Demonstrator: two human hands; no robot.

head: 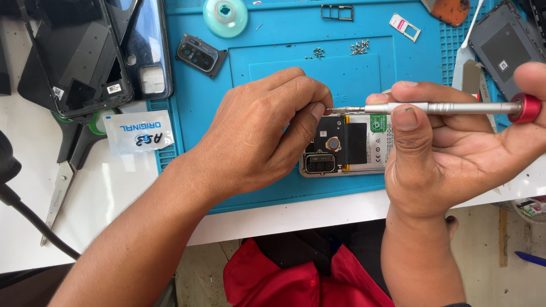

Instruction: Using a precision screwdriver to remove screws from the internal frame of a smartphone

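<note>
Right hand [455, 153]: fingers pinch a silver screwdriver [438, 107] with a red cap, lying level, tip pointing to nine o'clock.
Left hand [259, 133]: fingertips pressed together at the screwdriver tip.
Phone [347, 145]: open-backed, on the blue mat [273, 40], between both hands.
Screws [359, 48]: loose pile at twelve o'clock from the phone.

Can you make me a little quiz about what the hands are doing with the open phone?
1. True or false: the right hand holds a hammer.
2. Which colour is the mat under the open phone? A red, B blue, C green.
3. The left hand pinches at the tip of the ____.

Key: 1 false, it holds a screwdriver with a red cap. 2 B. 3 screwdriver.
</note>
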